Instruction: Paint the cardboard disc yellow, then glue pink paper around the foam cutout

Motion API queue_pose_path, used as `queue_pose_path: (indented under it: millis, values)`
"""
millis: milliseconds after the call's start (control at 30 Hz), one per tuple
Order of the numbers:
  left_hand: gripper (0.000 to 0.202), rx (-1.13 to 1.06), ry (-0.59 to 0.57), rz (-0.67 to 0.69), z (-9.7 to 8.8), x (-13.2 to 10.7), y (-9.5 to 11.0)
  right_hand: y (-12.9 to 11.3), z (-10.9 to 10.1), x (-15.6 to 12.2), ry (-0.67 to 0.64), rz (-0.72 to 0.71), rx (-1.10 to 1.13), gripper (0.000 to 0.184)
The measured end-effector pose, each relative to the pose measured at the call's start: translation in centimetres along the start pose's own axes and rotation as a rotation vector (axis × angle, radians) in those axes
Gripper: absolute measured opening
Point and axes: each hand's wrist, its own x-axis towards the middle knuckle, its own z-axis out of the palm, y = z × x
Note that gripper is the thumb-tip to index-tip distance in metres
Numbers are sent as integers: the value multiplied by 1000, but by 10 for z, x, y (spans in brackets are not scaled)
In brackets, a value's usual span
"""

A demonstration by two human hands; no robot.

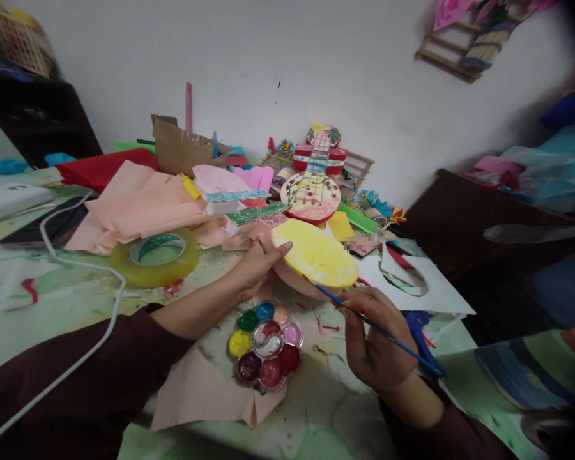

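Note:
My left hand (261, 265) grips the left edge of an oval piece (316, 255), its thumb resting on the rim. Yellow paint covers the top face of the oval, and its side is peach-coloured. Between the fingers of my right hand (381, 335) is a thin blue paintbrush (388, 335), slanting up to the left. Its tip is at the near edge of the oval; I cannot tell whether it touches. Below my hands sits a flower-shaped paint palette (267, 347) with several colours in round wells, partly over a sheet of peach paper (206, 393).
A roll of clear yellowish tape (119, 262) lies left, near a white cable (117, 306). Crumpled peach paper (134, 198), cardboard (177, 150) and a decorated guitar-like craft (310, 195) stand behind. White paper with a cut-out hole (443, 287) and a painted cylinder (517, 370) are right.

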Motion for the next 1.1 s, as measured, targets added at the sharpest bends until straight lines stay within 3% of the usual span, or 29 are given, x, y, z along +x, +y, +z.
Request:
queue_pose_path:
  millis: [133, 300, 467, 1100]
  values:
    - [55, 61, -23, 63, 0, 1, -2, 0, 0, 2, -77, -80, 17, 30]
    - [70, 40, 20, 43, 1, 0, -1, 4, 3, 0, -98, -244, -65, 29]
    - [70, 61, 15, 31, 1, -1, 0, 10, 8, -6, -81, -360, -109, 24]
    - [45, 58, -31, 29, 0, -1, 3, 9, 2, -1, -47, -362, -133, 28]
